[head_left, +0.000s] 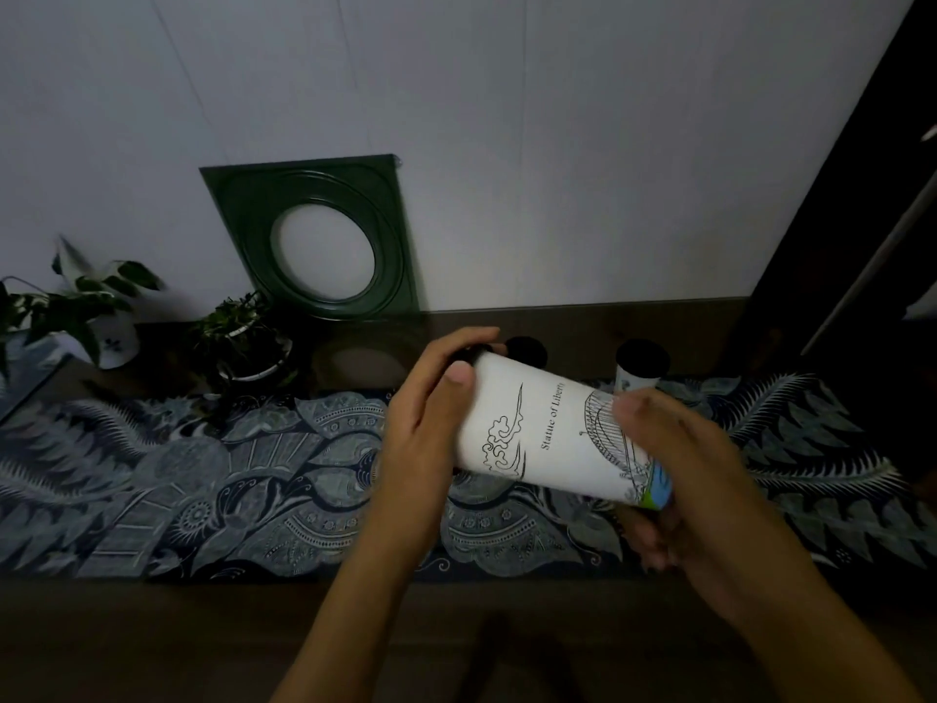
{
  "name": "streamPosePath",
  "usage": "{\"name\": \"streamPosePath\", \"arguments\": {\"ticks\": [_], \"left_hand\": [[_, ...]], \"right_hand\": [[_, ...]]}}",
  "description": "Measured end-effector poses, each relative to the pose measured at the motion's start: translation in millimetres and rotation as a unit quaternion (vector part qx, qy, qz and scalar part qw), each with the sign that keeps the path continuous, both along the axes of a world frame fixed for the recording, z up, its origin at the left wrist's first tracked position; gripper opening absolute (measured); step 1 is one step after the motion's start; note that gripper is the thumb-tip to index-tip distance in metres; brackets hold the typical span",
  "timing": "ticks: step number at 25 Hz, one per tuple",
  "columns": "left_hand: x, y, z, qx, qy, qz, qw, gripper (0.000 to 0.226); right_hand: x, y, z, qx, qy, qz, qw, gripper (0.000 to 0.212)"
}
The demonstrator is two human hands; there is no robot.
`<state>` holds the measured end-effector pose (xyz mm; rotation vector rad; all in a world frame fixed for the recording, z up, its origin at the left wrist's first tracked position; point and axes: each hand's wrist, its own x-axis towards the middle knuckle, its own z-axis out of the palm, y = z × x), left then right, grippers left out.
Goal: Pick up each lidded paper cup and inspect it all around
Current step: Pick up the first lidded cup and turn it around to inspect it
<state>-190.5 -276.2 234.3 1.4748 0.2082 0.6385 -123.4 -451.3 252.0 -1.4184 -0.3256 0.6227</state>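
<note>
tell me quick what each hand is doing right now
Left hand: grips the lid end of the tipped paper cup.
Right hand: grips the same cup at its base end.

Matt paper cup point(547, 428); patterned cloth runner point(203, 474).

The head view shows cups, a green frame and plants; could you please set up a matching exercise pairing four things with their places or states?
Things:
1. Held cup
2. Green frame
3. Far cup
4. Plants

Places or states:
A. Leaning against the wall
B. On its side between the left hand and right hand
C. Upright behind the right hand
D. In pots at the left of the table

Pairs: 1-B, 2-A, 3-C, 4-D
</note>
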Motion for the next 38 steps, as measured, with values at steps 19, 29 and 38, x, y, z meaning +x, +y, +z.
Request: {"name": "streamPosePath", "arguments": {"ticks": [19, 29, 38], "left_hand": [[27, -57, 2, -0.413, 0.034, -0.016, 0.910, 0.050], [28, -41, 6, -0.469, 0.155, -0.195, 0.847, 0.068], [32, -28, 1, -0.440, 0.184, -0.216, 0.852, 0.073]], "right_hand": [[39, 54, 38, 0.159, -0.228, -0.230, 0.933, 0.045], [60, 40, 34, 0.231, -0.235, -0.044, 0.943, 0.065], [65, 38, 34, 0.236, -0.233, 0.008, 0.943, 0.062]]}}
